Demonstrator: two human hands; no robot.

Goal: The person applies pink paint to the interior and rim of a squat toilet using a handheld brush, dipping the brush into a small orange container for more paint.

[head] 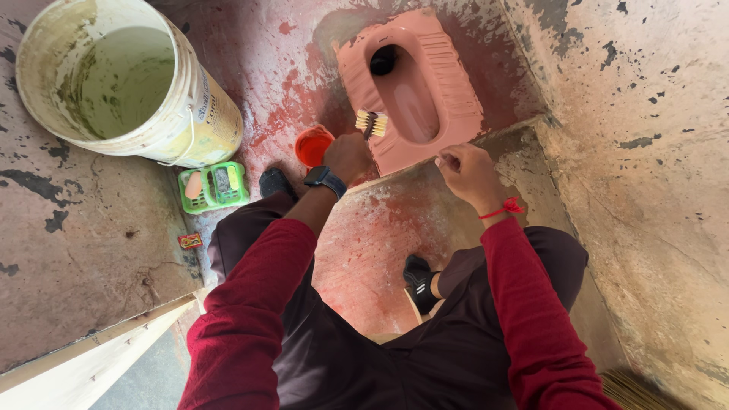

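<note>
Gripping one brush (371,123) in our left hand (348,156), right hand (465,168) fisted, we saw one bucket (129,83) holding murky water, one red cup (313,146).

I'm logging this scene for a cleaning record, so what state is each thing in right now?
Left hand: closed on the scrub brush handle.
Scrub brush: held over the pan's near rim, bristles pale.
Right hand: closed in a loose fist; contents unclear.
Squat toilet pan: pink, bowl looks wet.
Bucket: upright, uncovered, stained inside.
Red mug: upright on the floor.
Green soap tray: holds soap pieces.
</note>
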